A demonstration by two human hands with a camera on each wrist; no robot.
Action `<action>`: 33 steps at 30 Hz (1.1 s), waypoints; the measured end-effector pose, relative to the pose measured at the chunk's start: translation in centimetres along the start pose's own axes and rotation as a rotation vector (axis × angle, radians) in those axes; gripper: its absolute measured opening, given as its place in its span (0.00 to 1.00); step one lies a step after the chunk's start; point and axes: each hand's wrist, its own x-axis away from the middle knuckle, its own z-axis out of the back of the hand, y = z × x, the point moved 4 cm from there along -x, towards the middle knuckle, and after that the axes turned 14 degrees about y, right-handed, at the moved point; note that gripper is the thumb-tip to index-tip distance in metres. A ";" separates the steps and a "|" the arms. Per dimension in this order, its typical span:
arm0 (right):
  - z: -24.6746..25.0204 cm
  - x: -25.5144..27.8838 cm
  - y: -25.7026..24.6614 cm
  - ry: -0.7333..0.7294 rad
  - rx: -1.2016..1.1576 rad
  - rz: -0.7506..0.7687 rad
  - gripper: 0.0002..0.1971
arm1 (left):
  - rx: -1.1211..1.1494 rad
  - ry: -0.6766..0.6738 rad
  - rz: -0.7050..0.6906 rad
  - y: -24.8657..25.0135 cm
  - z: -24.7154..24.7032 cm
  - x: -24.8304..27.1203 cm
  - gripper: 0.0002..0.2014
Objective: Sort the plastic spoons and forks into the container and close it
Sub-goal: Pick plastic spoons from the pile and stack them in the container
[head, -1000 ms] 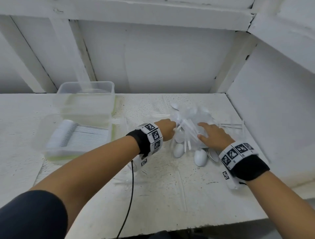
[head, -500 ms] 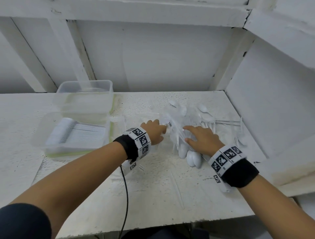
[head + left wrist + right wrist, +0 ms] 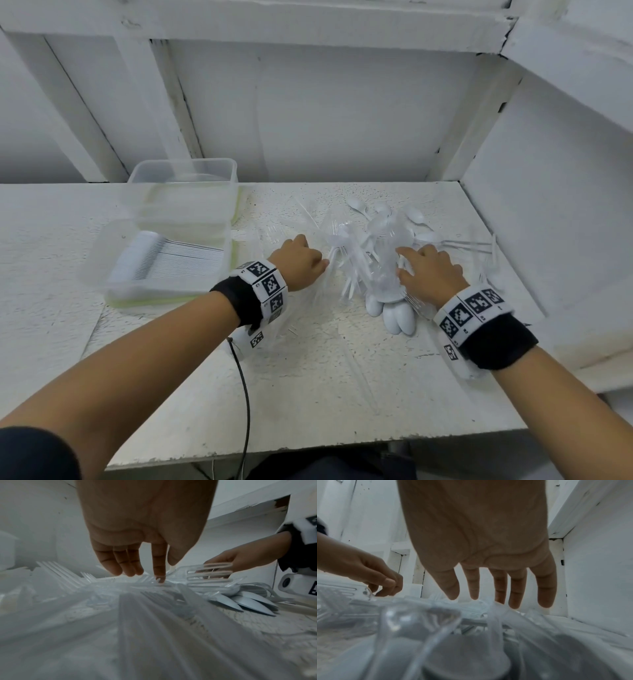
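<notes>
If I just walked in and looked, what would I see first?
First you'd spot the big messy pile of plastic spoons and forks in the middle of the white table, with the left hand and the right hand reaching into it from either side. Next, on the left, the clear container with a neat row of white cutlery already inside.

no readable text, only coded wristbands [image 3: 263, 284]
</notes>
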 end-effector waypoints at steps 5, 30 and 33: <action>1.4 0.0 -3.6 0.174 -0.061 0.191 0.19 | -0.110 0.006 -0.044 0.3 0.2 -0.8 0.16; -0.2 -0.3 -5.3 0.009 0.037 0.292 0.19 | -0.070 -0.080 0.141 2.1 0.3 -1.3 0.13; 0.4 -0.6 -6.0 0.067 -0.037 0.282 0.18 | 0.069 -0.106 0.215 1.9 1.6 -1.1 0.13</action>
